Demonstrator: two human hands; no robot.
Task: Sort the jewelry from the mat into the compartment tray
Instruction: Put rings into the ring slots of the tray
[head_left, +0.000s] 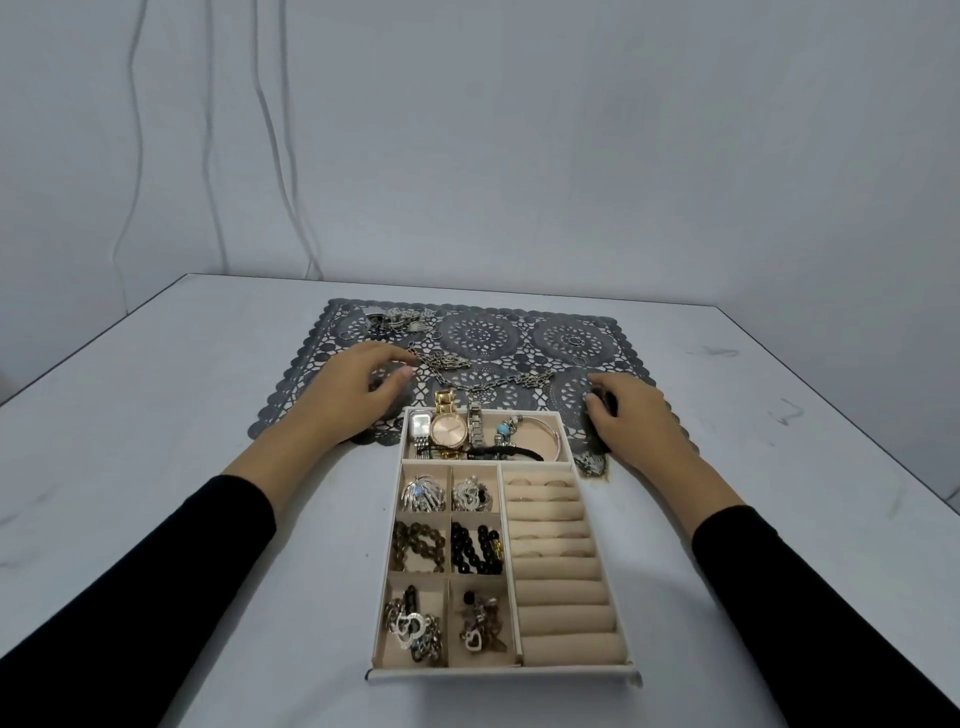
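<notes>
A beige compartment tray (571, 470) lies in front of me, its far end over a dark lace mat (483, 332). Watches and bangles fill the far compartment, bead bracelets and charms the small left ones, and rings sit in the ring rolls on the right. On the mat lie a long metal chain (483, 382), a silver jewelry pile (397, 321) at the far left and small rings (575, 342) at the right. My left hand (353, 395) rests on the mat, fingertips at the chain's left end. My right hand (636, 421) lies curled on the mat's right edge, right of the tray.
The white table (156, 441) reaches the grey wall, where thin cables (270, 130) hang at the left. The table's right edge (852, 415) runs diagonally close to my right arm.
</notes>
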